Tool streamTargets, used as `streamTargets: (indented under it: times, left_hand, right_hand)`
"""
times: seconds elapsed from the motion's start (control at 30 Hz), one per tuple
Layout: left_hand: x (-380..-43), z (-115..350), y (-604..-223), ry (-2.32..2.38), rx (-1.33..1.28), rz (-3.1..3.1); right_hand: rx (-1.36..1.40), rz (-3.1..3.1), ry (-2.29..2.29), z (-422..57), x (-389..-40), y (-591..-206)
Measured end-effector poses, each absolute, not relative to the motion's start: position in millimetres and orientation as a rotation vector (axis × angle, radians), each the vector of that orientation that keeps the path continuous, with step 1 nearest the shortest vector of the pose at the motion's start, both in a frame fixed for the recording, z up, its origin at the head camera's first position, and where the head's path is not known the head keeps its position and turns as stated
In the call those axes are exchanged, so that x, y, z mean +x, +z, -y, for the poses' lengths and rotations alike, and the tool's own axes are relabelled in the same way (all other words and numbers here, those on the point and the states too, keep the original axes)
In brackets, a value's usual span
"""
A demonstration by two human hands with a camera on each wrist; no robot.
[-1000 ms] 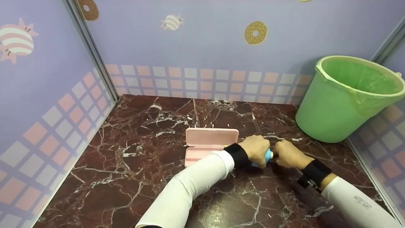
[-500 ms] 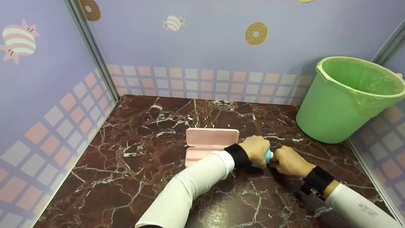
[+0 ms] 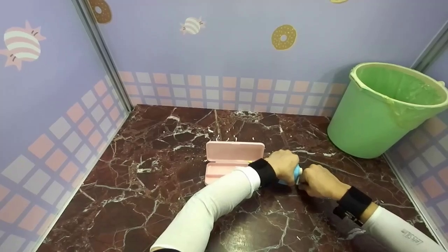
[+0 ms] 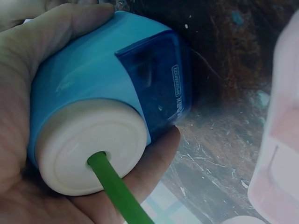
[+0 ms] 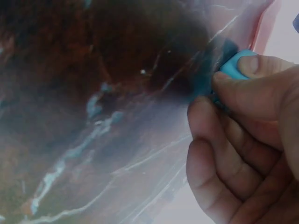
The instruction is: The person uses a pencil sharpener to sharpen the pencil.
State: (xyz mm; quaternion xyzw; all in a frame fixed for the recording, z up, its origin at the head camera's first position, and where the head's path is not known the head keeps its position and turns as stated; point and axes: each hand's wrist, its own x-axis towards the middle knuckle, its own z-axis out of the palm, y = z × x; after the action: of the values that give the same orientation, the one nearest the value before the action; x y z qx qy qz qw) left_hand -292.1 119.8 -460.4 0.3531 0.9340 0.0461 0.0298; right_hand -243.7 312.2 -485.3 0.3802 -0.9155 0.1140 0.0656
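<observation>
A green bucket (image 3: 364, 126) stands at the marble counter's (image 3: 115, 196) far right corner; the white left sleeve (image 3: 206, 206) partly covers an open pink case (image 3: 235, 151). Beside it, the left hand (image 3: 282, 165) grips a blue sharpener (image 4: 88, 70) holding a green pencil (image 4: 117, 186); the right hand (image 3: 322, 182), lower than a second ago, pinches its partly hidden crank end.

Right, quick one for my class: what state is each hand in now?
Left hand: closed round the blue sharpener, green pencil inserted.
Right hand: curled beside the sharpener; whether it holds anything cannot be told.
</observation>
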Motion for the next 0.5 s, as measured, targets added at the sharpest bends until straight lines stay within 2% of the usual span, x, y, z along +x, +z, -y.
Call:
streamTargets:
  times: [0.5]
  left_hand:
    - [-291.8, -119.0, -461.2, 0.139, 1.083, -2.894]
  right_hand:
    - [1.271, 2.625, 0.244, -309.3, -233.2, -466.5]
